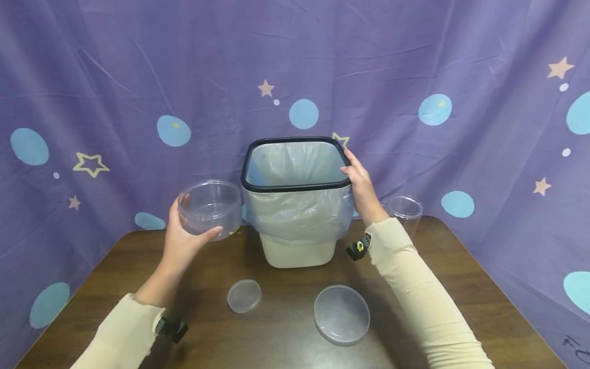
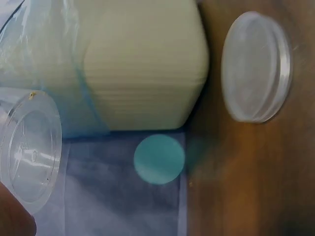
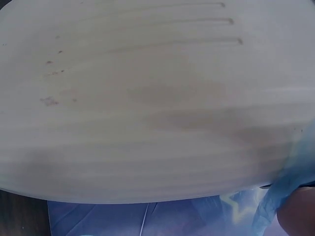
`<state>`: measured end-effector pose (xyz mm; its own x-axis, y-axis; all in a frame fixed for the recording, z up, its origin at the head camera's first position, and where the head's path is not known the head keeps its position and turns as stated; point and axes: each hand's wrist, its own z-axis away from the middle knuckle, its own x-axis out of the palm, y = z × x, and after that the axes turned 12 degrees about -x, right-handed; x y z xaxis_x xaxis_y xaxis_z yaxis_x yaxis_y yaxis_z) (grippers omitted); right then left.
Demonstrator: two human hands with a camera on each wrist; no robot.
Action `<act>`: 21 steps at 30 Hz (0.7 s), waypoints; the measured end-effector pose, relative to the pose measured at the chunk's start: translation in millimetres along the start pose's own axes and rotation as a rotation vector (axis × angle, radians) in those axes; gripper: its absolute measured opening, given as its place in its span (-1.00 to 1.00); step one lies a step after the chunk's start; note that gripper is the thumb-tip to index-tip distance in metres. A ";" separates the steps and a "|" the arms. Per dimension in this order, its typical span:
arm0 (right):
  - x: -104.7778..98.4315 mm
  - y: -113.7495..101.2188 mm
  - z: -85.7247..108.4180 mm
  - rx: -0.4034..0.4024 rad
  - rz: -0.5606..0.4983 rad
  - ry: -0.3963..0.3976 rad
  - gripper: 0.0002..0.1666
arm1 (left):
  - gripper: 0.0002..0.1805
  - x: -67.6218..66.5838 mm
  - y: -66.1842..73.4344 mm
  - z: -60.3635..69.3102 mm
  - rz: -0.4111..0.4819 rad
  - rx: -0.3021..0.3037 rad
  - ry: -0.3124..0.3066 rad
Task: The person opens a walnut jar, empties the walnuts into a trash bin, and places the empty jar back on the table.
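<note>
In the head view my left hand (image 1: 182, 238) holds a clear round plastic container (image 1: 211, 207) above the table, thumb on its near side. The container's base (image 2: 32, 152) shows in the left wrist view. A cream trash bin (image 1: 297, 253) with a black rim stands at the middle, its translucent liner (image 1: 299, 212) folded over the outside. My right hand (image 1: 363, 189) grips the bin at the right of its rim, thumb over the edge. In the right wrist view the bin's wall (image 3: 147, 103) fills most of the picture, a fingertip (image 3: 300, 211) showing at the corner.
Two clear round lids lie in front of the bin: a small one (image 1: 244, 296) and a larger one (image 1: 342, 315). A tall clear container (image 1: 405, 207) stands behind my right forearm. The brown table (image 1: 203, 338) is backed by a purple curtain (image 1: 221, 92).
</note>
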<state>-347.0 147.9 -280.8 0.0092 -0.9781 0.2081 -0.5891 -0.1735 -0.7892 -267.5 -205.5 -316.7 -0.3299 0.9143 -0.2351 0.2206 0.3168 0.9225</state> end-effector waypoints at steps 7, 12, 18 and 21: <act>3.4 -1.1 -0.6 -0.003 0.002 -0.003 -0.24 | 0.19 -2.3 -23.6 16.2 -0.027 -0.018 -0.076; 3.2 -0.4 -1.4 -0.010 0.003 0.002 -0.25 | 0.20 1.1 -31.6 31.2 -0.046 -0.027 -0.146; 2.4 1.9 -0.9 -0.006 0.007 0.000 -0.26 | 0.18 6.2 -41.0 49.8 -0.019 -0.006 -0.217; 0.2 2.6 -0.7 -0.011 0.017 0.000 -0.26 | 0.16 9.6 -47.7 55.6 0.037 0.033 -0.264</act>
<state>-349.1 147.3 -282.4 -0.0013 -0.9809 0.1946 -0.5980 -0.1552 -0.7864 -230.1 -197.9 -380.0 -0.0713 0.9582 -0.2769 0.2589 0.2859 0.9226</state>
